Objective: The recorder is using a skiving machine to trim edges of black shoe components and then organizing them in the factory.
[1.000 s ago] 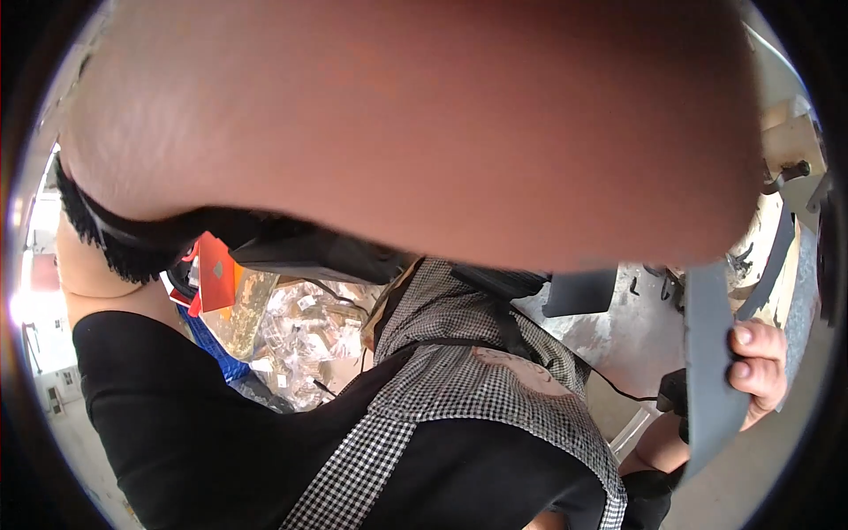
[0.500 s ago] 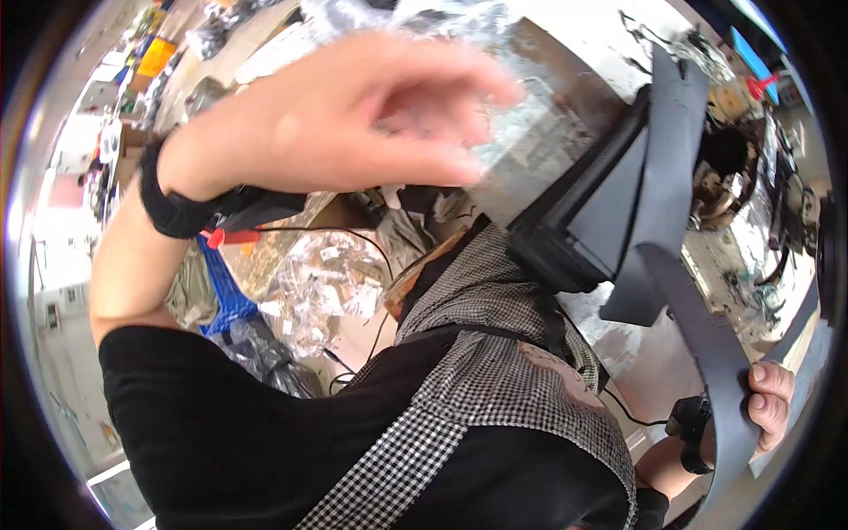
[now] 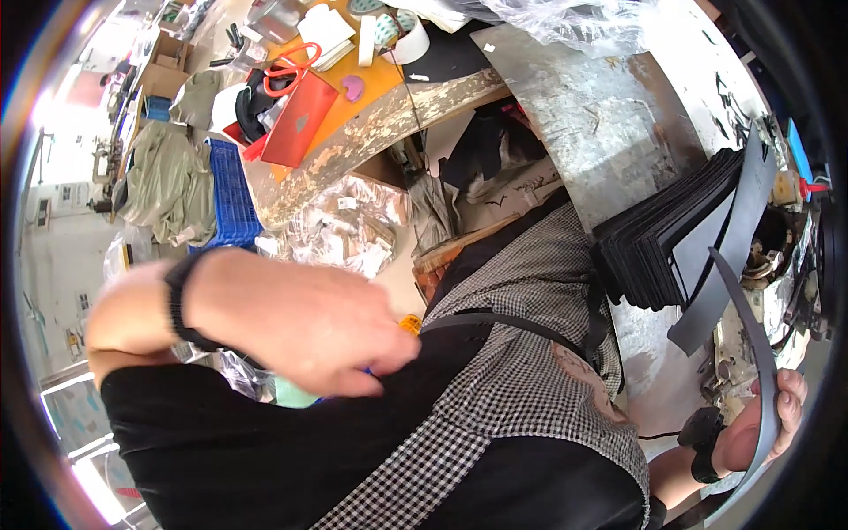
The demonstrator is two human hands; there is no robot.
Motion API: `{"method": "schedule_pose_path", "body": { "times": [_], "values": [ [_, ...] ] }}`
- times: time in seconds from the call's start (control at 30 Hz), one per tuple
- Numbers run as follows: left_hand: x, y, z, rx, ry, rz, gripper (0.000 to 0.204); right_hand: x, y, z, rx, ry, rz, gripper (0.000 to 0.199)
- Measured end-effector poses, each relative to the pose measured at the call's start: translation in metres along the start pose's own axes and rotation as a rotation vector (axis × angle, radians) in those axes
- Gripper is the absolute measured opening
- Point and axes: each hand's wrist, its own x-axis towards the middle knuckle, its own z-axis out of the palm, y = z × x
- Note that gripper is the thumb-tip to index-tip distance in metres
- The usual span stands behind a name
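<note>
My left hand (image 3: 300, 322), blurred by motion, is in front of my torso with its fingers curled closed. A small yellow-orange piece (image 3: 409, 324) shows at its fingertips and a bit of blue by the thumb; what it grips I cannot make out. At the lower right my right hand (image 3: 782, 415) grips a long, curved dark grey strip (image 3: 760, 353), thumb and fingers on either side. The strip's upper end reaches a stack of black flat pieces (image 3: 658, 230) on the metal-topped table. Another dark grey strip (image 3: 738, 238) leans along that stack.
The metal sheet (image 3: 592, 115) covers the table beside me. On the left worktop lie orange-handled scissors (image 3: 291, 69), a red box (image 3: 300, 119) and tape rolls (image 3: 406, 40). A blue crate (image 3: 234, 194) and clear plastic bags (image 3: 344, 230) stand below. Machine parts (image 3: 768, 247) sit at the right.
My left hand has come down and back toward my body, from open fingers to closed. My right hand still holds the strip. The view has shifted, showing more of the left worktop.
</note>
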Motion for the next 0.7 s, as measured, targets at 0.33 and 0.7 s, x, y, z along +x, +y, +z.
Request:
{"method": "schedule_pose_path", "body": {
  "times": [0.33, 0.7],
  "values": [
    [-0.025, 0.156, -0.126, 0.603, 0.254, 0.041, 0.031, -0.049, -0.005, -0.017, -0.059, 0.304, -0.047, 0.025],
    [0.146, 0.196, -0.200, 0.246, 0.407, 0.295, 0.030, -0.026, -0.028, 0.008, -0.234, 0.444, 0.076, 0.016]
  ]
}}
